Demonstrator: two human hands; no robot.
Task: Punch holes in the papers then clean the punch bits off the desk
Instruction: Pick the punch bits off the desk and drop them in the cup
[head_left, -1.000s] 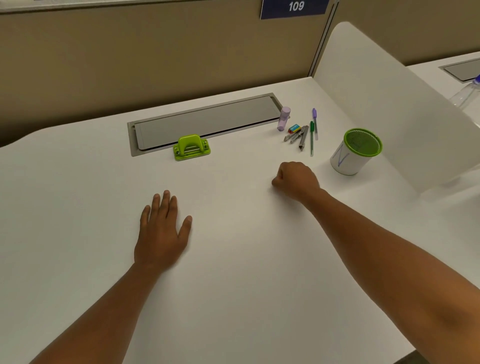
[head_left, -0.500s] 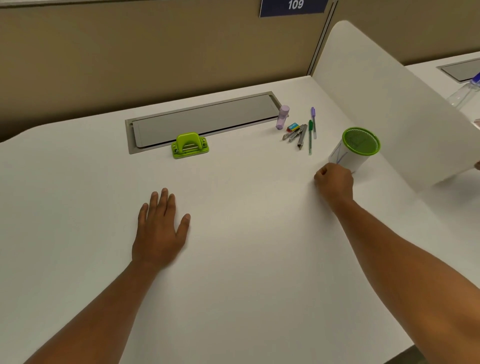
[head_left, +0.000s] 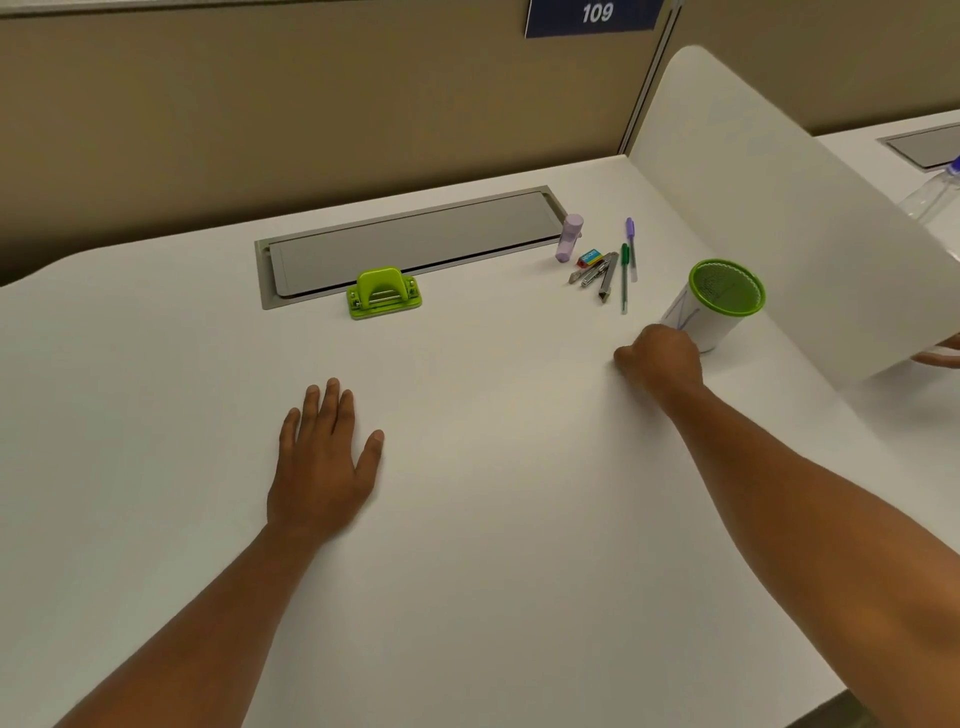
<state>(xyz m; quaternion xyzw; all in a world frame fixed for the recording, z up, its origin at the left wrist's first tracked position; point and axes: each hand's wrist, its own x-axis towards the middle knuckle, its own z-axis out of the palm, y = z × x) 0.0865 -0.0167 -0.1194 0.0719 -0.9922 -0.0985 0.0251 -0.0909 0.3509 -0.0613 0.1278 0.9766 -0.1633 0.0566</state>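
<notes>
Seen from the head camera, a white counter (head_left: 467, 597) carries a lime-green hole punch (head_left: 383, 293) at its far side, just in front of a grey recessed panel (head_left: 410, 241), well apart from both hands. The left hand (head_left: 324, 462) lies flat on the counter with fingers straight and spread, holding nothing, while the right hand (head_left: 658, 358) is curled into a fist just beside a white cup with a green mesh rim (head_left: 719, 304); whether it holds anything cannot be told. Pens (head_left: 626, 270) and a small lilac bottle (head_left: 570, 237) lie beyond the cup.
</notes>
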